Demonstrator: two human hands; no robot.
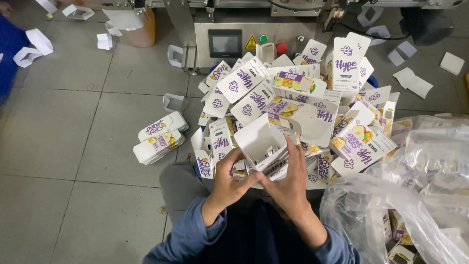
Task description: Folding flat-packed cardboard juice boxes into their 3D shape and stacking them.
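Grey tiled floor [58, 122], heap of white-and-purple printed cartons [293, 98] ahead. Our left hand [229, 181] and right hand [288, 181] both pinch the open white cardboard carton [261, 142], which rises just above our fingertips; crinkled clear plastic bag [405, 195] right.

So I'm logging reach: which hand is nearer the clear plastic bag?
Right. The right hand sits just left of the clear plastic bag; the left hand is farther left, beyond the open carton both hold.
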